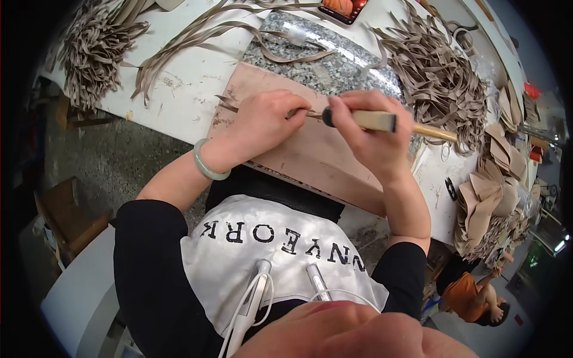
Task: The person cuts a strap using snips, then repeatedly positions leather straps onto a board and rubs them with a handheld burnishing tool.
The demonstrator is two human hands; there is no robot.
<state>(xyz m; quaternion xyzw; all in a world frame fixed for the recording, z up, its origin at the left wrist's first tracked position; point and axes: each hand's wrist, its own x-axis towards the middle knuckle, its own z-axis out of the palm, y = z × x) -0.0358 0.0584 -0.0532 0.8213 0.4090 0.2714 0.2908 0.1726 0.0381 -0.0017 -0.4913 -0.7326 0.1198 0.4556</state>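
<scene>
My left hand (271, 122), a pale green bangle on its wrist, is closed low over a pinkish-brown board (322, 158). Its thumb and forefinger pinch a narrow taupe strip (228, 106), whose tail sticks out on the left. In my right hand (379, 134) is a tool (375, 120) with a thick cream body and black ends; its kind is unclear. A thin piece runs from its left black end toward my left fingertips. Past my right fist a slim wooden rod (437, 132) sticks out; whether it belongs to the same tool I cannot tell.
Behind the board lies a speckled stone slab (304, 62), loose strips (197, 39) trailing onto it. Strip bundles pile up at the left (89, 59) and right (441, 77). A phone (343, 9) lies at the back. Stacked cut pieces (483, 197) and a person in orange (465, 298) are right.
</scene>
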